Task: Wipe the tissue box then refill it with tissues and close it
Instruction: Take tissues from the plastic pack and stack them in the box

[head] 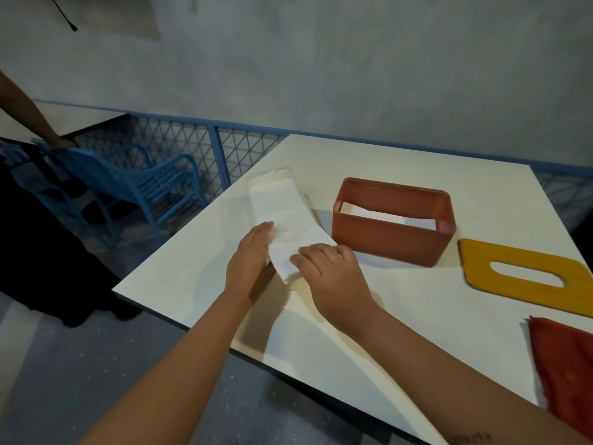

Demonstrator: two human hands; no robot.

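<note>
Tissue box sits open-topped near the middle of the white worktop, and there's already a bit of white paper lying low inside it, so I'd guess the refill is partway done. Its yellow lid, the flat piece with the oval slot, lies off to the box's right, parked out of the way so the top stays clear for loading. A red cloth sits at the near right edge, probably the wiping rag, set aside.

Just left of the box is the stack of tissues, still partly in what looks like a clear wrapper at the far end. Both hands are on its near end. The left hand stands on edge, fingers straight and together, pressed flat against the stack's side to square it up. The right hand comes over palm-down, fingers spread loosely on top, pinning the sheets rather than gripping them.

Next up, I reckon: lift the bundle and drop it in.
</note>
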